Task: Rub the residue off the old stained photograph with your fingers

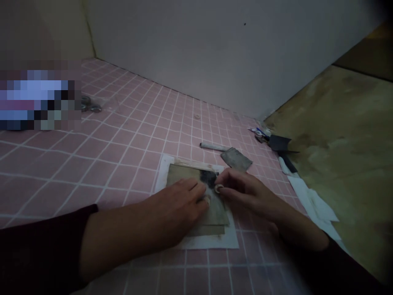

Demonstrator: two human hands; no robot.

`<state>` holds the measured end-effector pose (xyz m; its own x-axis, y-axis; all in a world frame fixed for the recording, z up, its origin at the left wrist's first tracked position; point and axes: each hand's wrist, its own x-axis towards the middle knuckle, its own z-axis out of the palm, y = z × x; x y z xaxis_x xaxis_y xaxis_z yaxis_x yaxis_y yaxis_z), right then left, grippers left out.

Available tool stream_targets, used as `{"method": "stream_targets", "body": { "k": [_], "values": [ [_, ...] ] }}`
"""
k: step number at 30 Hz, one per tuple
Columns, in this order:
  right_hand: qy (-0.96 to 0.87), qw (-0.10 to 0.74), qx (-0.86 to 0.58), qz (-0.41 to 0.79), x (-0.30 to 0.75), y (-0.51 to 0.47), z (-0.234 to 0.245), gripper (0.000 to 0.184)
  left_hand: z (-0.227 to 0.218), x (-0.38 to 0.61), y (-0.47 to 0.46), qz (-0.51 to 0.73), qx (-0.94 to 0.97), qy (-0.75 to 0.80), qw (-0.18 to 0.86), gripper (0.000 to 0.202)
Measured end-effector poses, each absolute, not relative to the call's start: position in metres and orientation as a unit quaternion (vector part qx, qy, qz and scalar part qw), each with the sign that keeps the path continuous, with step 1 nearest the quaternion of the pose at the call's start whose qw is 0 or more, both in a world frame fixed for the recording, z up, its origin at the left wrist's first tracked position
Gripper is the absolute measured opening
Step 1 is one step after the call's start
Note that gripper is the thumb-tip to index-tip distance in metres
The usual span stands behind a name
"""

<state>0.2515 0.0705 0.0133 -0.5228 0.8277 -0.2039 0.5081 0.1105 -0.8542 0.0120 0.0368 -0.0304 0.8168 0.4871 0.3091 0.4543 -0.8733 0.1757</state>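
Note:
My right hand (242, 186) pinches a small pale ring (219, 188) between thumb and fingertips, just above a grey sheet (215, 211) that looks like sandpaper. Beside it, my left hand (187, 200) has its fingers closed and lowered over the same sheet. A small pale piece (206, 199) shows at the left fingertips; its shape is mostly hidden. Near the sheet's far right corner is a dark, wet-looking patch (208, 177). Another grey sheet lies partly underneath, and white paper (231, 241) sticks out around both.
Behind the paper lie a grey folded piece (236, 159) and a thin rolled tube (215, 146). A small pale disc (197, 116) sits farther back on the pink checked cloth (138, 119). Dark tools (279, 143) and white tissue (316, 205) line the right edge. A wall rises behind; a blurred-out area covers the left.

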Motion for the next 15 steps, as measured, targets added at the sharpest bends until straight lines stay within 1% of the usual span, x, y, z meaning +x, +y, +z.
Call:
{"method": "stream_targets", "body": {
  "k": [3, 7, 11, 13, 15],
  "values": [
    [-0.611, 0.186, -0.435, 0.635, 0.25, 0.08, 0.017, 0.015, -0.029, 0.013, 0.038, 0.174, 0.952, 0.246, 0.054, 0.019],
    [-0.514, 0.213, -0.415, 0.72, 0.248, 0.092, 0.006, 0.017, -0.027, 0.013, 0.038, 0.174, 0.952, 0.246, 0.047, 0.013],
    [-0.513, 0.225, -0.418, 0.715, 0.247, 0.094, 0.0, 0.02, -0.026, 0.013, 0.037, 0.175, 0.952, 0.245, 0.049, 0.014],
    [-0.556, 0.222, -0.43, 0.676, 0.246, 0.091, 0.003, 0.018, -0.028, 0.012, 0.037, 0.17, 0.953, 0.245, 0.048, 0.016],
    [-0.621, 0.217, -0.443, 0.609, 0.243, 0.086, 0.007, 0.016, -0.03, 0.012, 0.036, 0.169, 0.952, 0.249, 0.047, 0.019]
  ]
}}
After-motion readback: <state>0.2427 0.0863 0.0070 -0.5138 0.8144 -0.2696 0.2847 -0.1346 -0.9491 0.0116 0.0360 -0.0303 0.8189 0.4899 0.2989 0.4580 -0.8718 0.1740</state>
